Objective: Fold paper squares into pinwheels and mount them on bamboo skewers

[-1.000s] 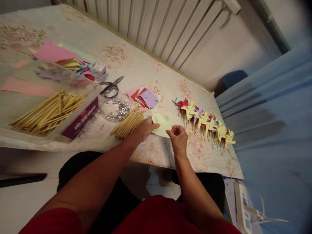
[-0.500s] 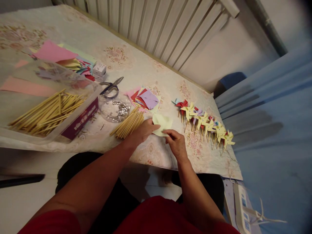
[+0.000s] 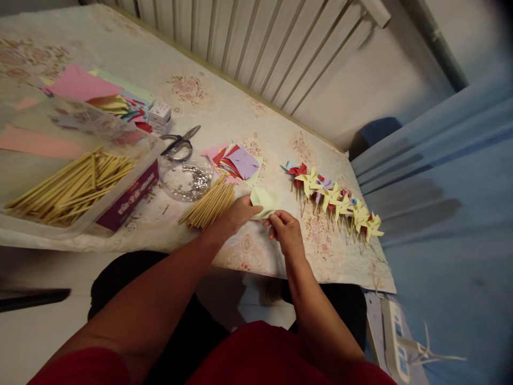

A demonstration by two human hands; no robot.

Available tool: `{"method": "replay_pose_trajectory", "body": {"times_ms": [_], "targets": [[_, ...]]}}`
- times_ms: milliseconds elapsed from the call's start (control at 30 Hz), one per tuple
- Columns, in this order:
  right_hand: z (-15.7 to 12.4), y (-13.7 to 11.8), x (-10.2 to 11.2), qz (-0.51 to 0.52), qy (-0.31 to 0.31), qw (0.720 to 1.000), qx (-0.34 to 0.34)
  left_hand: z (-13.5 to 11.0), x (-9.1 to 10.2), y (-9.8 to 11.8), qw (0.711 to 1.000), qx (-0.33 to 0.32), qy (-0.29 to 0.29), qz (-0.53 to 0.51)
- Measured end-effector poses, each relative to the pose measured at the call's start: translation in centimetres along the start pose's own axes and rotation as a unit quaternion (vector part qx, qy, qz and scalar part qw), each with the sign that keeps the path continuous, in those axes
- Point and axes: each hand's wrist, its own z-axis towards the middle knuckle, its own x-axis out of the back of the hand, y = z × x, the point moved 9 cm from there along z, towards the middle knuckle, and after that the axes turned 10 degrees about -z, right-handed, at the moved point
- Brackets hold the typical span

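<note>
A pale yellow paper square lies near the table's front edge, its flaps curling up. My left hand pinches its left side with the fingers closed. At its lower right corner my right hand grips it with curled fingers. Just left of my left hand lies a bundle of wooden sticks. To the right of the paper, a row of finished paper pinwheels on sticks stretches toward the table's right end.
A clear dish of silver pins and scissors sit behind the sticks. Cut coloured squares lie beside them. A plastic box of sticks stands at left, coloured paper sheets behind it. A radiator runs along the far edge.
My right hand has moved left onto the yellow paper and folded its flaps inward, so the sheet looks smaller and bunched. My left hand has stayed in place.
</note>
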Motion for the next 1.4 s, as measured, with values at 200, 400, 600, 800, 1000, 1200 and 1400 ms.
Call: {"method": "replay_pose_trajectory", "body": {"times_ms": [200, 400, 600, 800, 1000, 1200, 1400], "targets": [[0.2, 0.6, -0.3, 0.019, 0.007, 0.999, -0.035, 0.2, 0.1, -0.6, 1.0, -0.005, -0.005, 0.024], [0.3, 0.7, -0.1, -0.009, 0.049, 0.998, -0.028, 0.1, -0.6, -0.5, 1.0, -0.005, -0.022, 0.016], [0.5, 1.0, 0.3, -0.034, 0.082, 0.996, -0.023, 0.0, -0.5, -0.7, 1.0, 0.006, -0.019, 0.001], [0.6, 1.4, 0.4, -0.053, 0.105, 0.993, -0.019, -0.1, -0.6, -0.4, 1.0, 0.002, -0.015, -0.003], [0.5, 1.1, 0.5, -0.086, 0.116, 0.989, -0.014, -0.4, -0.5, -0.4, 1.0, 0.018, -0.001, 0.001], [0.4, 0.9, 0.5, -0.086, 0.118, 0.989, -0.006, -0.3, -0.5, -0.4, 1.0, 0.016, 0.006, 0.003], [0.4, 0.7, 0.2, -0.075, 0.097, 0.992, 0.003, -0.1, -0.5, -0.6, 1.0, 0.012, 0.001, 0.001]]}}
